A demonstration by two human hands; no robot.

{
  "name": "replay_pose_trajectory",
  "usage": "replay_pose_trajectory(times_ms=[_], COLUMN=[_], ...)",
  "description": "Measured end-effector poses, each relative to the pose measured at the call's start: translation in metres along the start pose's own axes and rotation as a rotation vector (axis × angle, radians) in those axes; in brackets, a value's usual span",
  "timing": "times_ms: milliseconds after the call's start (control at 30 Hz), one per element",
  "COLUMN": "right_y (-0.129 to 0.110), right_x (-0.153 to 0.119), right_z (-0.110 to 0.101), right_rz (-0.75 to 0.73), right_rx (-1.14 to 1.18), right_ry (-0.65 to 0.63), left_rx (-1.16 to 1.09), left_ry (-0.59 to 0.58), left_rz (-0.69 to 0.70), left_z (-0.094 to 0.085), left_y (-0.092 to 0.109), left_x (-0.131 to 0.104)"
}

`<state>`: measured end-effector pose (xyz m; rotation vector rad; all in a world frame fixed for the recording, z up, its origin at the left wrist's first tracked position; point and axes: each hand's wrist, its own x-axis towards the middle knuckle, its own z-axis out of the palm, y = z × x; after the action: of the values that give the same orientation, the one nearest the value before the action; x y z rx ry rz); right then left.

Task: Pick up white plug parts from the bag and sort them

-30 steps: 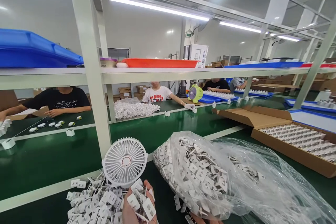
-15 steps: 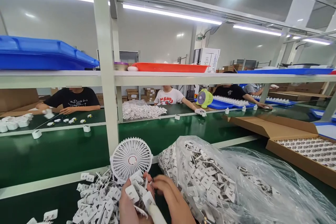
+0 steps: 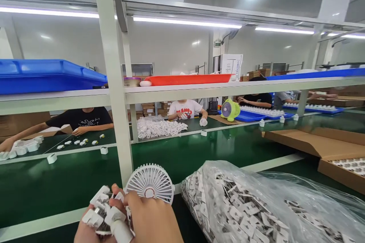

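Several small white plastic pieces lie in my left hand, whose fingers curl round them at the bottom left of centre. A thicker white cylindrical part is among them. My right hand is closed in beside the pieces, its fingertips touching them; what exactly it pinches is hidden. Just behind my hands stands a round white fan with a slatted grille. To the right, a clear plastic bag bulges with many similar white pieces.
A green conveyor belt runs across behind the fan, with a metal post at left. An open cardboard box is at right. Blue and red trays rest on the shelf above. People sit across the belt.
The view has shifted and tilted up. My hands have moved left with the pieces, and my right hand now covers part of the fan. The loose pile at left is out of view.
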<state>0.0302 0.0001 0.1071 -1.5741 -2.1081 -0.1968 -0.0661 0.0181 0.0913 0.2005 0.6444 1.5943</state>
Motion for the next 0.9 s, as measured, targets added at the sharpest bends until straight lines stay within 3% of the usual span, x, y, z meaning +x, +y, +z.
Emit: replay_pose_trajectory(times_ms=[233,367,533,633,767,900], right_y=[-0.021,-0.018,-0.008,-0.004,0.002,0.007], right_x=[0.006,0.003,-0.003,-0.007,-0.008,-0.003], right_z=[0.057,0.067,0.052,0.032,0.007,0.006], right_rz=[-0.006,-0.045,-0.102,-0.126,-0.107,-0.050], right_rx=[-0.009,0.038,0.149,0.202,0.398,0.537], right_ry=[0.107,0.305,0.442,0.355,0.054,-0.026], left_rx=[-0.436,-0.477,-0.494,-0.499,-0.510,-0.491], left_ry=[0.108,0.158,0.186,0.187,0.211,0.204], left_rz=[-0.405,-0.371,-0.337,-0.313,-0.278,-0.237], left_z=[-0.020,-0.010,0.014,0.018,0.018,0.016], left_y=[0.020,0.016,0.011,0.011,0.014,0.019], left_x=[0.028,0.019,0.005,0.003,0.003,0.005])
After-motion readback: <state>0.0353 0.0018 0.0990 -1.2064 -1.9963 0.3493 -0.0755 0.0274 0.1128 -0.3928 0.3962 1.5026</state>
